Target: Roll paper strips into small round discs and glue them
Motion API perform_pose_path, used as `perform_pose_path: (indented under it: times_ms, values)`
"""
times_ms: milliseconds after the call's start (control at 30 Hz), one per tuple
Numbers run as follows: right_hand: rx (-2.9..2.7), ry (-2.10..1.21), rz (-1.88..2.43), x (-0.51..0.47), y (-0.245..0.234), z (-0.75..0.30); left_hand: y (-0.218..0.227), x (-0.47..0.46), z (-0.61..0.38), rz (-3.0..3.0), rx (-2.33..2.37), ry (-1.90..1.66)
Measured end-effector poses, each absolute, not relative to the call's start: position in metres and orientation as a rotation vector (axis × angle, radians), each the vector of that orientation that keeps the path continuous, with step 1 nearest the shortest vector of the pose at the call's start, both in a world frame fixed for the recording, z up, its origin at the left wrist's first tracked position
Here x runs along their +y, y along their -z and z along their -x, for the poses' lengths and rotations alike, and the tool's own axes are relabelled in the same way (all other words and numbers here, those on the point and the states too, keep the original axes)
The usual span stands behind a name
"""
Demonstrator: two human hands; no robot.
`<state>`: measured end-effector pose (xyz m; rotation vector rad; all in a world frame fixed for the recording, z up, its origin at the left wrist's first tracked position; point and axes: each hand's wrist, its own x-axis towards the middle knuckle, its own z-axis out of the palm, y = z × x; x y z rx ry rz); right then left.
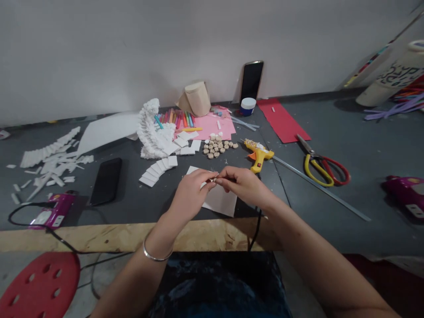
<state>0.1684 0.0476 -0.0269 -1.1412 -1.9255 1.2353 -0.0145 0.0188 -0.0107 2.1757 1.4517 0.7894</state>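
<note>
"What are we holding?"

"Our left hand and right hand meet above a flat white card sheet, fingertips pinched together. We can't tell what they clamp."

"Where's the sheet?"

"Under our hands, on the dark grey tabletop, with a yellow-and-orange hot glue gun just beyond our right hand."

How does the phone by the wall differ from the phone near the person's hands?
The phone by the wall stands propped upright; the other phone lies flat on the table. The wall phone sits at the back, the other nearer the front edge. Both look dark and rectangular.
</note>
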Motion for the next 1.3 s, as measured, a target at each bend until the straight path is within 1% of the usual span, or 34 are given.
perform_pose_path:
  times_ms: [167,433,600,867,1167,1300]
  values:
    - [-1.885,-1.175,1.182,0.050,0.029,-0.167,0.027,0.019,0.008,-2.228,1.498,-0.929]
    - [-1.777,-1.362,1.067,0.050,0.034,-0.170,0.031,0.019,0.005,-2.066,1.534,-1.087]
    - [-1.731,-1.314,1.095,0.050,0.037,-0.169,0.031,0.022,0.006,-1.939,1.488,-1.086]
    - [-1.878,-1.122,1.101,0.049,0.034,-0.171,0.033,0.028,0.009,-1.857,1.440,-1.062]
    - [-1.997,-1.138,1.107,0.050,0.037,-0.174,0.023,0.031,0.011,-1.921,1.478,-0.915]
    - [-1.975,-1.130,1.097,0.052,0.036,-0.174,0.024,0.037,0.009,-1.950,1.451,-0.938]
